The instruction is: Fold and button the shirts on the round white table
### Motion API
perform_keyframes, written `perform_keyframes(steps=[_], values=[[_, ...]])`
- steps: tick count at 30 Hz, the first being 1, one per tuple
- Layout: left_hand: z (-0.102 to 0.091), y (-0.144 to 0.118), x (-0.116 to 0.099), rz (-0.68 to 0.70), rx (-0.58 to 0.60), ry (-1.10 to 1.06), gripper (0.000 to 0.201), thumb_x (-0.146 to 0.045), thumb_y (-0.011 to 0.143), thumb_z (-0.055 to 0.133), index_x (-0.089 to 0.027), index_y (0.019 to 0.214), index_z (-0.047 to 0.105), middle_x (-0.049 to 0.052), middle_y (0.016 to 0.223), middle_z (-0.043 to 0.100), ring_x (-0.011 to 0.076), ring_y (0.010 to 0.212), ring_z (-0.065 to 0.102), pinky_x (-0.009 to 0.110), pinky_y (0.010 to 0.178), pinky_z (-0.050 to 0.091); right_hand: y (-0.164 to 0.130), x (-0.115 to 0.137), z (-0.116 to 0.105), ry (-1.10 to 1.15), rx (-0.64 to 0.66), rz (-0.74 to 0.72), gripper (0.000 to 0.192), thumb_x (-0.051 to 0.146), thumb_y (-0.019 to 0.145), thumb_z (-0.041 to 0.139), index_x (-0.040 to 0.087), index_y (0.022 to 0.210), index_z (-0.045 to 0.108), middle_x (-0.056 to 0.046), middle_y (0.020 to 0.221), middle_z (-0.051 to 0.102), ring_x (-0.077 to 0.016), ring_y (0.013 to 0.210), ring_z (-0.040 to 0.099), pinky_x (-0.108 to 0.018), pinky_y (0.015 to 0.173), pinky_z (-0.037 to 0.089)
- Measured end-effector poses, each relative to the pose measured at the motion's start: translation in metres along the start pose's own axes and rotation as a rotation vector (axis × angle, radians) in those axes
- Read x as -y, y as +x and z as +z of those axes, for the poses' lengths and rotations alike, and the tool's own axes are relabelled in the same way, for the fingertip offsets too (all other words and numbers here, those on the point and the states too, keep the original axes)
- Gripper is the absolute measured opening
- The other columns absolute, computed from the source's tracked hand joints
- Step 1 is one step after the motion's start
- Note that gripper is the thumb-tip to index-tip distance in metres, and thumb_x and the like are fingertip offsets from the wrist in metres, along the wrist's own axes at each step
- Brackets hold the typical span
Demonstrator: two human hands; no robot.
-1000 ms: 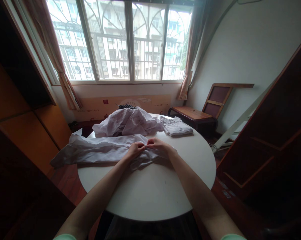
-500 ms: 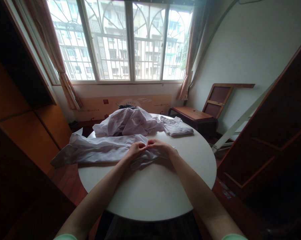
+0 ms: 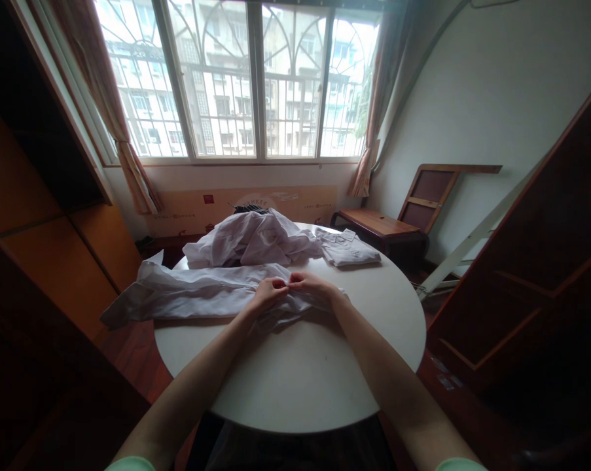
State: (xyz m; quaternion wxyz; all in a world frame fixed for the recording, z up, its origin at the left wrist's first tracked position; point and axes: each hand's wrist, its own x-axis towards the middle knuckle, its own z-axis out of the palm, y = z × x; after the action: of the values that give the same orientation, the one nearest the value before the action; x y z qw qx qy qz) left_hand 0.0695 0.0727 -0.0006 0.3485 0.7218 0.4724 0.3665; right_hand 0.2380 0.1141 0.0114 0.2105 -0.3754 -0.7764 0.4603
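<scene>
A long white shirt (image 3: pixel 192 294) lies stretched across the round white table (image 3: pixel 300 379), its left end hanging over the table's left edge. My left hand (image 3: pixel 268 292) and my right hand (image 3: pixel 311 286) sit side by side on the shirt's right part, fingertips pinched on the cloth where they meet. Behind it is a heap of crumpled white garments (image 3: pixel 250 239). A folded white shirt (image 3: pixel 347 248) rests at the table's far right.
A low wooden bench (image 3: pixel 378 226) and a wooden frame leaning on the wall (image 3: pixel 430 190) stand at the right. Dark wooden cabinets flank both sides. A barred window (image 3: pixel 241 78) with curtains fills the back wall. A white bar (image 3: pixel 472 239) leans at the right.
My hands stay pinched on the shirt in the same place; only small finger movements show. The view has shifted very slightly.
</scene>
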Motion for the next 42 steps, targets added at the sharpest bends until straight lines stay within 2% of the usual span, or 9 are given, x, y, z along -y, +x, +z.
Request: perform_keyframes(steps=[7, 16, 20, 23, 26, 29, 31, 36, 42], values=[[0.005, 0.001, 0.000, 0.001, -0.051, -0.053, 0.016, -0.022, 0.068, 0.055, -0.012, 0.074, 0.066, 0.003, 0.070, 0.065, 0.0116, 0.060, 0.056, 0.022, 0.057, 0.042, 0.000, 0.003, 0.002, -0.004, -0.092, 0.043, 0.004, 0.017, 0.065, 0.050, 0.016, 0.067, 0.046, 0.005, 0.060, 0.041, -0.0081, 0.056, 0.034, -0.022, 0.052, 0.027], [0.008, 0.003, 0.002, 0.090, -0.149, 0.154, 0.018, -0.027, 0.070, 0.056, -0.016, 0.081, 0.066, 0.002, 0.074, 0.066, 0.0122, 0.064, 0.056, 0.022, 0.060, 0.042, 0.006, -0.002, 0.001, -0.103, -0.213, 0.086, 0.003, 0.013, 0.067, 0.046, 0.016, 0.068, 0.046, 0.004, 0.060, 0.044, -0.0083, 0.055, 0.036, -0.021, 0.051, 0.028], [0.007, 0.001, 0.004, 0.096, -0.110, 0.305, 0.026, -0.040, 0.069, 0.059, -0.016, 0.073, 0.065, 0.001, 0.066, 0.062, 0.0117, 0.059, 0.052, 0.022, 0.056, 0.038, 0.004, -0.007, -0.008, -0.261, -0.312, 0.080, 0.003, 0.018, 0.073, 0.050, 0.016, 0.070, 0.050, 0.001, 0.068, 0.052, -0.0099, 0.063, 0.044, -0.020, 0.056, 0.032], [0.008, -0.002, 0.003, 0.127, -0.097, 0.383, 0.024, -0.039, 0.069, 0.060, -0.016, 0.067, 0.063, 0.000, 0.062, 0.058, 0.0110, 0.057, 0.049, 0.022, 0.055, 0.036, 0.002, -0.012, -0.015, -0.330, -0.428, 0.123, 0.006, 0.020, 0.077, 0.049, 0.016, 0.073, 0.052, -0.001, 0.074, 0.057, -0.0117, 0.069, 0.048, -0.021, 0.061, 0.035], [0.009, -0.003, -0.001, 0.241, -0.155, 0.431, 0.019, -0.035, 0.071, 0.061, -0.016, 0.066, 0.062, 0.002, 0.073, 0.058, 0.0126, 0.068, 0.051, 0.024, 0.063, 0.038, 0.000, -0.016, -0.019, -0.436, -0.589, 0.206, 0.010, 0.021, 0.081, 0.046, 0.016, 0.081, 0.054, -0.005, 0.081, 0.061, -0.0138, 0.075, 0.053, -0.022, 0.065, 0.036], [0.010, -0.003, -0.004, 0.340, -0.196, 0.466, 0.018, -0.031, 0.074, 0.059, -0.016, 0.065, 0.057, 0.004, 0.083, 0.056, 0.0141, 0.078, 0.051, 0.025, 0.071, 0.039, -0.002, -0.016, -0.018, -0.563, -0.661, 0.255, 0.015, 0.024, 0.084, 0.044, 0.016, 0.089, 0.055, -0.008, 0.088, 0.064, -0.0166, 0.080, 0.056, -0.024, 0.066, 0.036], [0.011, -0.003, -0.005, 0.332, -0.163, 0.481, 0.021, -0.032, 0.078, 0.054, -0.016, 0.065, 0.054, 0.003, 0.076, 0.054, 0.0129, 0.070, 0.049, 0.025, 0.066, 0.038, -0.003, -0.015, -0.015, -0.621, -0.648, 0.245, 0.019, 0.030, 0.084, 0.045, 0.017, 0.091, 0.056, -0.009, 0.090, 0.064, -0.0184, 0.084, 0.058, -0.024, 0.067, 0.037], [0.009, -0.004, 0.000, 0.270, -0.117, 0.499, 0.030, -0.041, 0.083, 0.045, -0.016, 0.069, 0.051, -0.001, 0.061, 0.048, 0.0102, 0.054, 0.040, 0.023, 0.052, 0.028, -0.003, -0.015, -0.009, -0.723, -0.469, 0.225, 0.041, 0.048, 0.073, 0.058, 0.015, 0.098, 0.058, -0.012, 0.098, 0.064, -0.0251, 0.091, 0.059, -0.026, 0.068, 0.039], [0.002, -0.004, 0.002, 0.177, -0.109, 0.569, 0.045, -0.047, 0.087, 0.033, -0.016, 0.063, 0.054, -0.001, 0.056, 0.049, 0.0102, 0.050, 0.039, 0.024, 0.051, 0.025, 0.000, -0.015, -0.006, -0.754, -0.446, 0.230, 0.034, 0.040, 0.076, 0.055, 0.015, 0.099, 0.058, -0.012, 0.099, 0.065, -0.0250, 0.091, 0.060, -0.026, 0.068, 0.040]])
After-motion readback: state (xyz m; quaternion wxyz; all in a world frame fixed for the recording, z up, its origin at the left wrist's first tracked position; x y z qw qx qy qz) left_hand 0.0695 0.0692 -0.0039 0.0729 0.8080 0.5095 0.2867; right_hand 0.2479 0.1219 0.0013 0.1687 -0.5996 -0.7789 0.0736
